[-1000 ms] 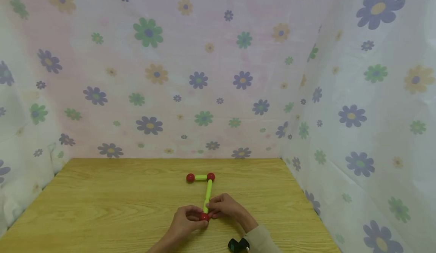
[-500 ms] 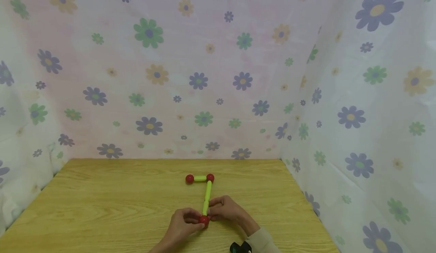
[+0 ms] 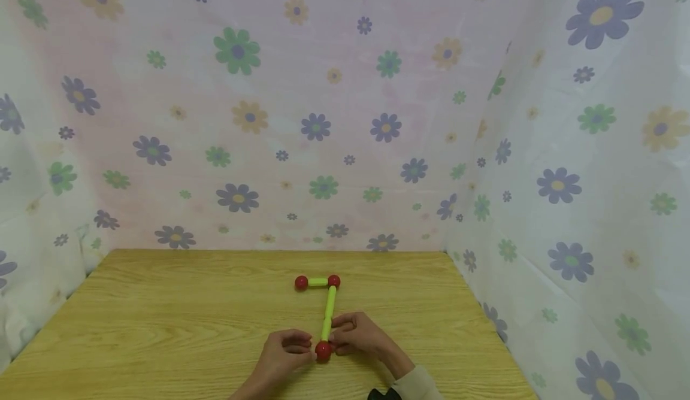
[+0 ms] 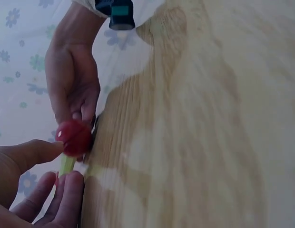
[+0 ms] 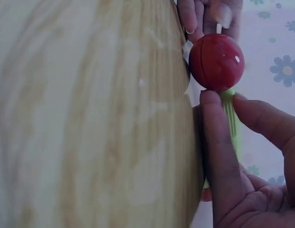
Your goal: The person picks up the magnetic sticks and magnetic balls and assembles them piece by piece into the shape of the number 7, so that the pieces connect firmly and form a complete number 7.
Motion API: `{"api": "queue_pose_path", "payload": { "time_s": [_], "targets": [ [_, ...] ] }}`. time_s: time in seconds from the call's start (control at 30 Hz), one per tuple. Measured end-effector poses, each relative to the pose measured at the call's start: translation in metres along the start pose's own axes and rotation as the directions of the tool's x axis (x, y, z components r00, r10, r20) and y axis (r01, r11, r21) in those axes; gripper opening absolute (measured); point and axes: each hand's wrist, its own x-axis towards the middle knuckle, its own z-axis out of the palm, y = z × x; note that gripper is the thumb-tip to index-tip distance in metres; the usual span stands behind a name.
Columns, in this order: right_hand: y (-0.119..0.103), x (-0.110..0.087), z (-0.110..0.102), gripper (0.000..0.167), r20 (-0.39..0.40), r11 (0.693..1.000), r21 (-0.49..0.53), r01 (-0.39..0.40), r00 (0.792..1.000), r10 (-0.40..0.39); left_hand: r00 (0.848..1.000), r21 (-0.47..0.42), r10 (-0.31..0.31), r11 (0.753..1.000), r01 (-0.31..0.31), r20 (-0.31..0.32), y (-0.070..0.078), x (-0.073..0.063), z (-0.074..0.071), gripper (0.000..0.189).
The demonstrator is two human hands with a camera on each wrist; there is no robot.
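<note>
Yellow-green toy building rods and red balls form a bent chain on the table. At the far end a short rod (image 3: 318, 282) joins a left ball (image 3: 301, 282) to a corner ball (image 3: 333, 281). Two rods end to end run from there to the near red ball (image 3: 323, 351). My right hand (image 3: 363, 337) pinches the near rod (image 5: 230, 114) between thumb and finger, just behind that ball. Left of the ball is my left hand (image 3: 283, 358), thumb and fingers spread apart, with the thumb tip right at the ball's edge.
The wooden table (image 3: 162, 310) carries the chain in its middle. Flowered cloth (image 3: 280, 88) hangs behind it and along both sides. A dark device (image 3: 384, 394) sits by my right sleeve (image 3: 417, 383).
My left hand has loosened its pinch on the near ball and drawn a little left. The near ball has shifted slightly toward me. My right hand stays beside the near rod.
</note>
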Motion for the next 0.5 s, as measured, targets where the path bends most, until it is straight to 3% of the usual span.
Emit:
{"api": "queue_pose_path", "payload": {
  "time_s": [0.17, 0.5],
  "targets": [
    [-0.002, -0.007, -0.002, 0.045, 0.021, 1.000, -0.002, -0.018, 1.000, 0.018, 1.000, -0.019, -0.026, 0.999, 0.026, 0.018, -0.005, -0.001, -0.013, 0.041],
    [-0.004, -0.018, -0.017, 0.044, 0.058, 0.999, -0.042, 0.010, 0.998, -0.008, 0.982, -0.077, 0.037, 0.997, -0.023, 0.183, -0.006, -0.004, -0.051, 0.061]
  ]
}}
